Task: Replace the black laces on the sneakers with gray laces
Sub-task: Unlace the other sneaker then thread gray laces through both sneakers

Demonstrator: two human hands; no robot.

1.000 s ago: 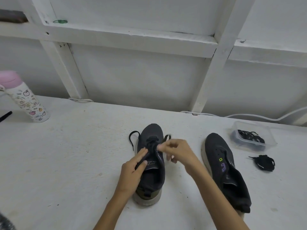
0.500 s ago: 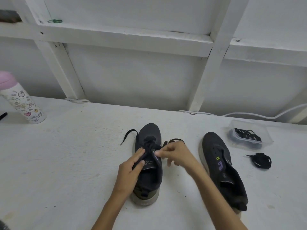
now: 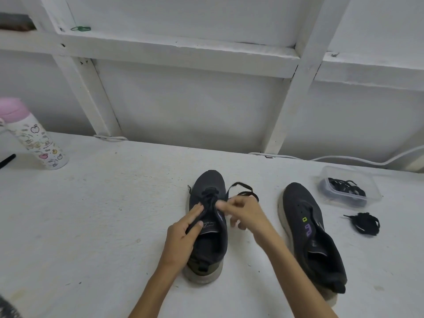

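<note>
Hands were at the sneaker [image 3: 211, 180]!
Left hand [image 3: 181, 235], fingers straight, pressed its tongue; right hand [image 3: 245, 214] pinched the black lace [image 3: 243, 185], looping at two o'clock.

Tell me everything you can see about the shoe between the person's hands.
This sneaker has a dark, knit-looking upper and a pale, scuffed sole. It stands upright on the white table, toe pointing away from the person. A black lace is threaded through its front eyelets, with a loose end looping out to the right. The left hand rests on its left side, fingers along the tongue's edge; the right hand pinches the lace beside the lacing.
</note>
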